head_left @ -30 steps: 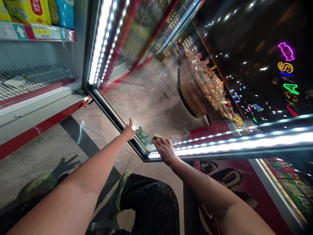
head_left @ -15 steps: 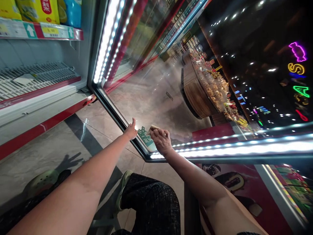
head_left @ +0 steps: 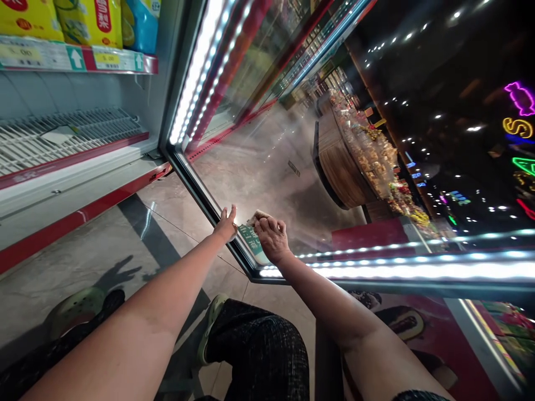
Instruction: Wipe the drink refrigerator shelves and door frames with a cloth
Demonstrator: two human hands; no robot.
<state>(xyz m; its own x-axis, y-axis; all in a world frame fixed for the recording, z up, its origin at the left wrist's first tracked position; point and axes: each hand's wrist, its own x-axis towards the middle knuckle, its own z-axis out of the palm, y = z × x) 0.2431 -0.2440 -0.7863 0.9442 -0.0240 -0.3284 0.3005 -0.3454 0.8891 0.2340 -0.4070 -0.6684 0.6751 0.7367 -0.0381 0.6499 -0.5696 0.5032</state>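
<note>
A glass door with a dark frame and bright LED strips stands swung out from a fridge. My left hand is at the frame's lower edge, fingers spread and pointing up; it appears to touch the frame. In my right hand, fingers curled, is a bunched pale cloth pressed against the glass near the door's bottom corner. Between the two hands a green sticker with white characters shows on the glass, partly covered by the right hand.
Left of the door, the open fridge holds yellow packs above a white wire shelf. A wooden counter piled with goods shows in the glass. Below lie the tiled floor and my knee.
The view has shifted, so the door and fridge sit slightly further right. My right hand and the cloth have slid a little left over the sticker. Two left fingers now show apart.
</note>
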